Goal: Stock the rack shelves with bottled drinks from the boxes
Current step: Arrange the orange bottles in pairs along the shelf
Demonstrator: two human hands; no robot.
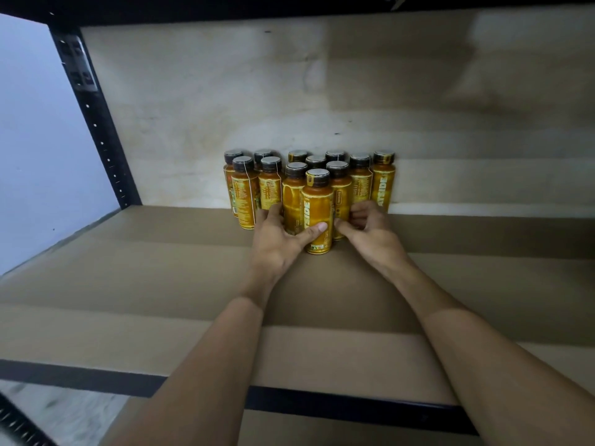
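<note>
Both forearms come in from the bottom edge, cut off above the elbow. Under them a brown surface (322, 429) shows below the rail (80, 378); I cannot tell whether it is a box or a lower shelf. At lower left the floor (64, 410) is blurred.

Past the black rail lies the shelf (161, 278), a bare brown board crossed by bands of shadow. The left hand (277, 243) and right hand (370, 233) meet at the front bottle (317, 204), which stands upright on the shelf, well back from the rail. The left grip is clamped on it. The thumb lies across its lower label and covers part of the lettering, and the fingers reach round the neighbour on its left and are mostly hidden. The right hand's fingers are curled just beside the bottle, thumb tip at its right side. I cannot tell whether this grip holds anything.

Behind stand the other bottles (383, 178), amber with dark caps, packed touching against the back panel (225, 91). A dozen caps show in all, but the rear bodies are largely hidden. Most of the label print is too small to read.

The panel is pale, stained wood. A black perforated post (96, 123) rises at left, with a white wall (32, 140) beyond it. The upper shelf (193, 8) is cut off along the top edge.
</note>
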